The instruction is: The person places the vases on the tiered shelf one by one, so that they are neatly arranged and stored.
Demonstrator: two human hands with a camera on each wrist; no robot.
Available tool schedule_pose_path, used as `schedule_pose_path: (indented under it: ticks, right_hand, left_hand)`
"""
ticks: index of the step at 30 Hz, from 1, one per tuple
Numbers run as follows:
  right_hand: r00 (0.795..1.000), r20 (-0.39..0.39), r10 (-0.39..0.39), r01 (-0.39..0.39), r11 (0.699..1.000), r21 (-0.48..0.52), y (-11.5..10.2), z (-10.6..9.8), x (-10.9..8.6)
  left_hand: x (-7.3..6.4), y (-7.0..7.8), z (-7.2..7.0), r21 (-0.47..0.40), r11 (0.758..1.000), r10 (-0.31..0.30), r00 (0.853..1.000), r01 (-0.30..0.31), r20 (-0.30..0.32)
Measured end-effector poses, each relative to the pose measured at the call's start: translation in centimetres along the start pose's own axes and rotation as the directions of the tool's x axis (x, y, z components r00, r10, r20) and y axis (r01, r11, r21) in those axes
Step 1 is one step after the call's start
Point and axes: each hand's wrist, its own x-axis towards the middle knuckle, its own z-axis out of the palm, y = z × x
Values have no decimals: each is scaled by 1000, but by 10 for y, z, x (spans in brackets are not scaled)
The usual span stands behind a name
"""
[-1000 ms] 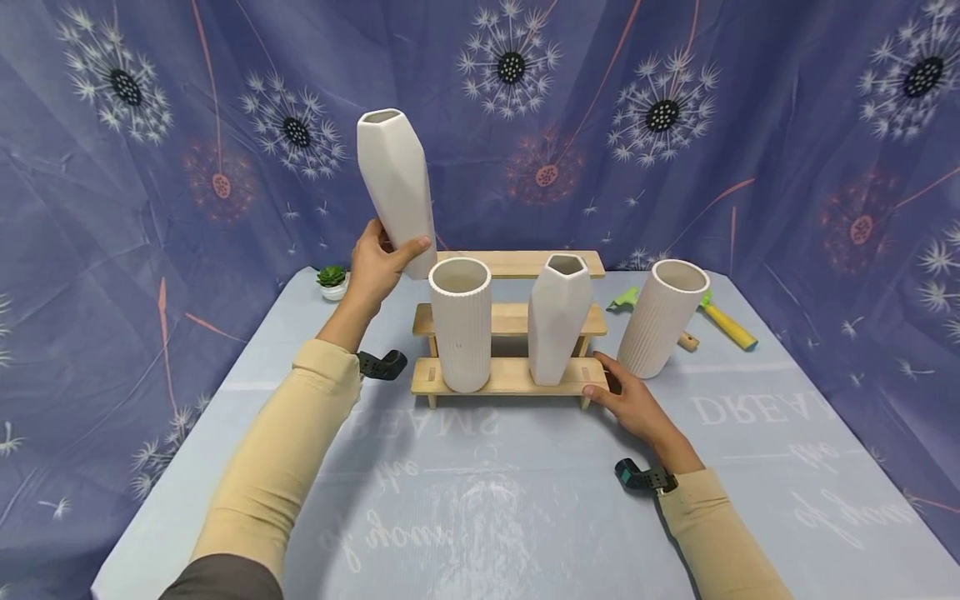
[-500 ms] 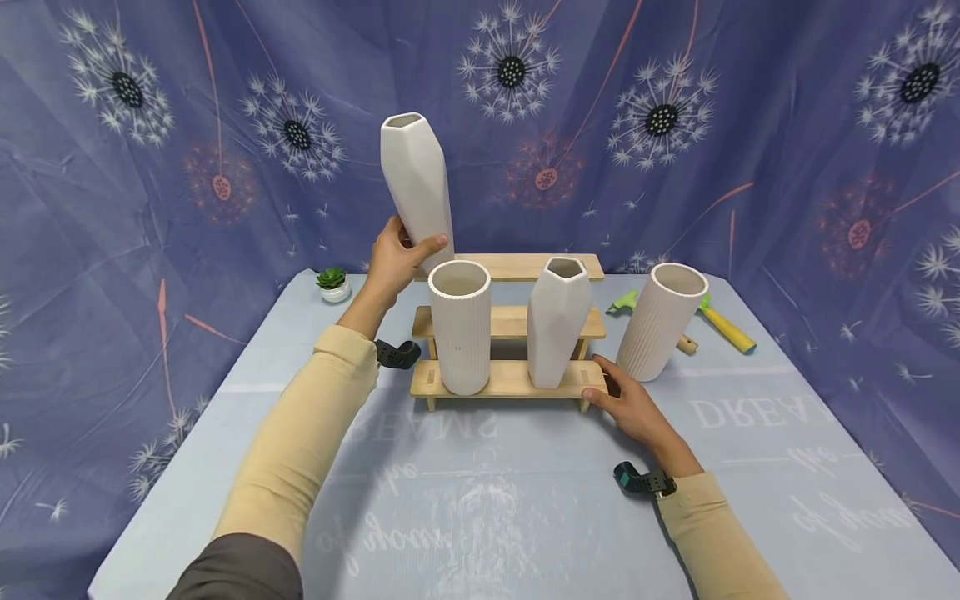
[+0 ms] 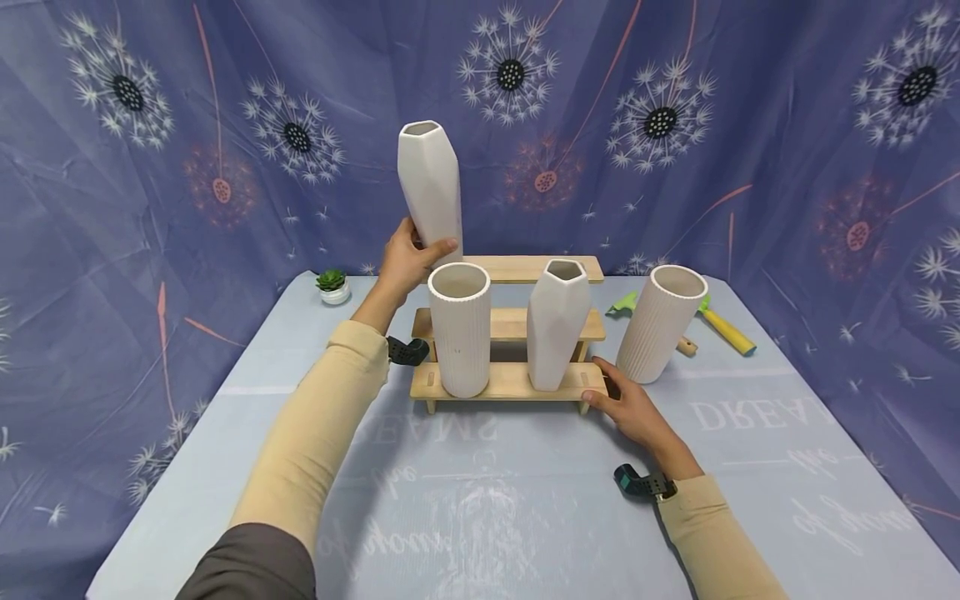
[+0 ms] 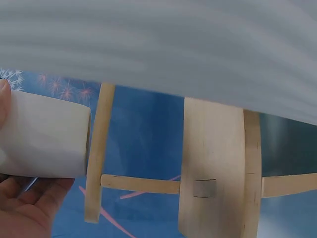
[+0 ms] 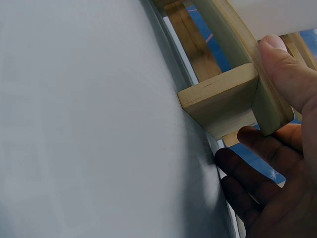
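Note:
My left hand [image 3: 408,260] grips a white faceted vase [image 3: 431,183] near its base, at the left end of the top tier. In the left wrist view the vase's bottom [image 4: 54,134] is right at the edge of that board. My right hand [image 3: 630,404] holds the right end of the three-tier wooden stand [image 3: 510,382], thumb on top and fingers below in the right wrist view. On the lowest tier stand a ribbed white cylinder vase [image 3: 462,333] at left and a second faceted vase [image 3: 558,325] at right.
Another ribbed vase [image 3: 663,321] stands on the table right of the stand. Behind it lie a yellow-handled tool [image 3: 727,329] and a green-headed one [image 3: 622,302]. A small potted succulent [image 3: 332,286] sits at the back left. A dandelion-print curtain [image 3: 480,100] hangs behind.
My left hand has carried the faceted vase rightward and slightly down, over the top tier's left end, and the vase is more upright. My right hand has stayed on the stand.

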Motion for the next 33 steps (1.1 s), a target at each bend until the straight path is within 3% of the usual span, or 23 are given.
schedule_pose_path:
  ticks: [13, 33]
  right_hand:
    - [1000, 2, -1, 1, 1000, -3, 1, 0, 1]
    - [1000, -8, -5, 5, 1000, -10, 2, 0, 1]
  left_hand:
    - [1, 1, 5, 28, 1000, -14, 1000, 14, -3]
    - [6, 2, 11, 53, 998, -22, 998, 19, 52]
